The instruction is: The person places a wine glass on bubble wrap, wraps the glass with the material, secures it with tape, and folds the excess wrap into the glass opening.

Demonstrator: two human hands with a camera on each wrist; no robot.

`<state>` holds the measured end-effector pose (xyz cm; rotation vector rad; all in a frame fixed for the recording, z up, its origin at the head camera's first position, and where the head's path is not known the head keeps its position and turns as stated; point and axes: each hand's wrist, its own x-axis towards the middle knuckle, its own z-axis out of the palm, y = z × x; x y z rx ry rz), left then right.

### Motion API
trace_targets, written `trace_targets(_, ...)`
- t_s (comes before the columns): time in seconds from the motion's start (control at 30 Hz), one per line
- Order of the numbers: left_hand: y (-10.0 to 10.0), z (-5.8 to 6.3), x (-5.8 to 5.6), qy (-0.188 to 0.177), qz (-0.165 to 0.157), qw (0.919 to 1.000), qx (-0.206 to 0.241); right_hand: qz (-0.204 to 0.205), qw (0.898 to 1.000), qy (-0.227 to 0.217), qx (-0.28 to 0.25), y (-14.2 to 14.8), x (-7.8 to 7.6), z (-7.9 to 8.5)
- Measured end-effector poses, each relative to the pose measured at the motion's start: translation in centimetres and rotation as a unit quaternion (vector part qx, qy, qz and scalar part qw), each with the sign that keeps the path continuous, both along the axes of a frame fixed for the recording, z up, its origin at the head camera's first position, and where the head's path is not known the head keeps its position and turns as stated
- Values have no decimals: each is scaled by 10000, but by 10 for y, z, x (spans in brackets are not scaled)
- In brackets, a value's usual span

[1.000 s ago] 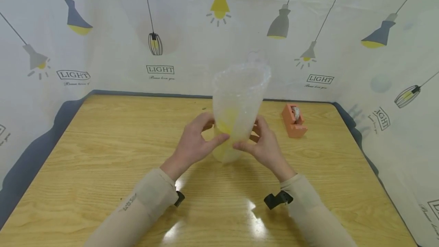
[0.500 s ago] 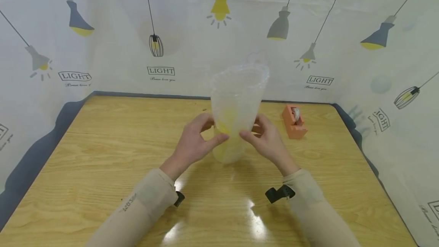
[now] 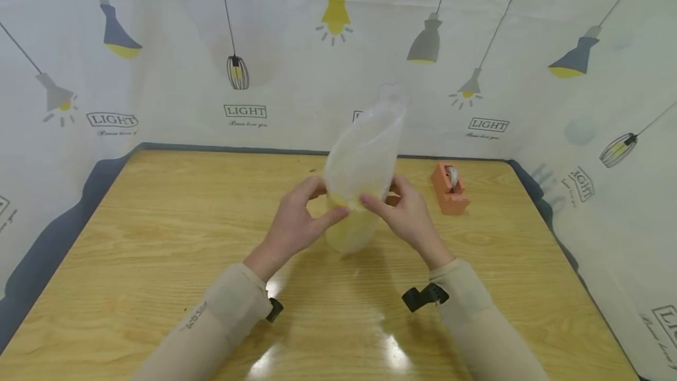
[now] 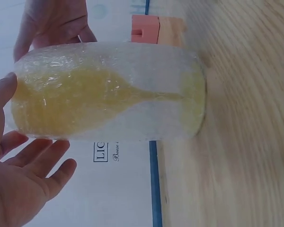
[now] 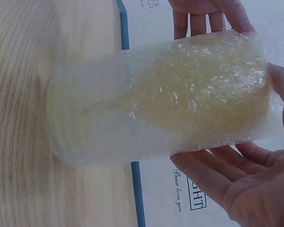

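Observation:
A yellow stemmed glass (image 4: 80, 101) stands upright on the table, rolled inside a tube of clear bubble wrap (image 3: 365, 163). The wrap rises well above the glass and its top leans back in the head view. My left hand (image 3: 298, 216) grips the wrapped glass from the left near its rim, thumb at the front. From the right, my right hand (image 3: 409, 216) holds it at the same height, its thumb pressing the wrap close to the left thumb. In both wrist views the bowl, stem and foot show blurred through the bubbles.
An orange tape dispenser (image 3: 449, 188) with a roll of tape stands at the back right of the wooden table (image 3: 185, 210). Behind the table hangs a pale cloth (image 3: 296, 75) printed with lamps. Each wrist wears a dark strap (image 3: 425, 297).
The wrap's wide upper opening has folded inward and narrowed toward a point. My right thumb has shifted up and then inward toward the left thumb. The left hand stays nearly still.

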<state>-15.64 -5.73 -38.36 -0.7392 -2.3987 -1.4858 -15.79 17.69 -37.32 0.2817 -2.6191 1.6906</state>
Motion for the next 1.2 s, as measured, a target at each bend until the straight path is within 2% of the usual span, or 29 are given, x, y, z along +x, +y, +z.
trace_targets(0.1, -3, 4, 1, 17, 89, 10000, -38, 90, 10000, -3, -13, -1, -1, 1)
trace_targets(0.23, -7, 10, 2, 178, 49, 9994, 295, 109, 9999, -52, 33, -2, -1, 3)
trace_targets(0.3, -7, 12, 3, 366, -51, 9980, 517, 65, 9999, -63, 45, -3, 0, 4)
trace_targets(0.43, -7, 12, 5, 776, -152, 9945, 690, -22, 10000, -3, 24, -6, 1, 6)
trace_targets(0.73, -6, 9, 10, 1649, -1, 9850, 509, -251, 9996, 38, 151, -11, 4, 9)
trace_targets(0.9, 0, 10, 10, 2116, 119, 9762, 457, -352, 9992, 23, 169, -14, 5, 10)
trace_targets(1.0, 6, 11, 9, 2150, 275, 9752, 455, -384, 9991, 17, 159, -15, 6, 10)
trace_targets(1.2, 15, 13, 7, 1717, 612, 9823, 432, -320, 9993, 140, 122, -15, 8, 9)
